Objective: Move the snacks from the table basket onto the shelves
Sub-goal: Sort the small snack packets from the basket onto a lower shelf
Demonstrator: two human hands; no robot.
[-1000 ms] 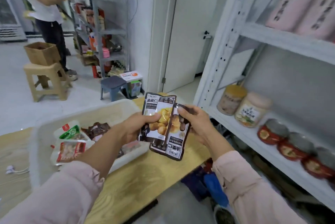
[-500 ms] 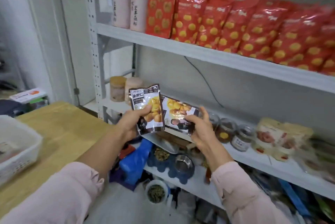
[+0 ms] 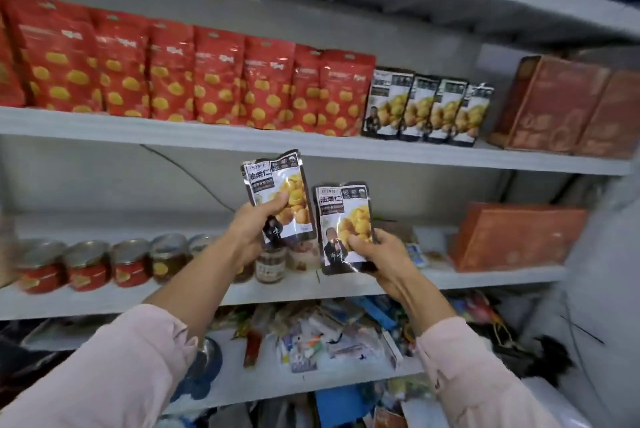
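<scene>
A grey metal shelving unit (image 3: 207, 136) fills the view. Its upper shelf carries a long row of red snack bags (image 3: 173, 77) standing upright, with brown cartons (image 3: 561, 105) at the far right. On the middle shelf an orange box (image 3: 512, 237) stands at the right and a line of lidded jars (image 3: 86, 265) runs along the left. Loose packets lie in a jumble on the lower shelf (image 3: 329, 341). Between the red bags and the cartons stand four black chestnut packets (image 3: 426, 112), upright and touching. In front of the middle shelf, the left hand (image 3: 254, 226) grasps one chestnut packet (image 3: 280, 192) by its lower half, thumb on the face. Just beside it and slightly lower, the right hand (image 3: 381, 254) has its fingers (image 3: 356, 240) clamped on a second chestnut packet (image 3: 343, 219). Both packets are upright in the air, touching no shelf.
</scene>
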